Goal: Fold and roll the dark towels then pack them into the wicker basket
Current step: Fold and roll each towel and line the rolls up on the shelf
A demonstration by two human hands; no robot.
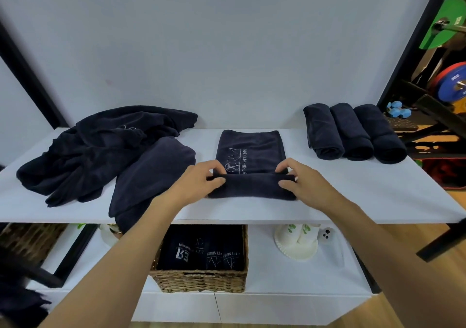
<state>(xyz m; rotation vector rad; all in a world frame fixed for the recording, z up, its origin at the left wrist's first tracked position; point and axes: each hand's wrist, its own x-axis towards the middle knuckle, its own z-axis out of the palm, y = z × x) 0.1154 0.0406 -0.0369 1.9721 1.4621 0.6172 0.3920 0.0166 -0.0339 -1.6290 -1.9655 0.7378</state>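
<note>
Both forearms (113,264) reach over the white shelf (353,196), where the left hand (199,184) and right hand (300,184) each pinch an end of the started roll on the folded dark towel (249,148), above the wicker basket (201,281); uneven finger pressure would likely skew or loosen it.

On your shelf (353,189), start from the middle towel (249,148): the pile (95,151) lies left of it, three rolls (353,131) right of it, and the basket (201,281) below it, nearer you, with towels (201,252) inside.
</note>
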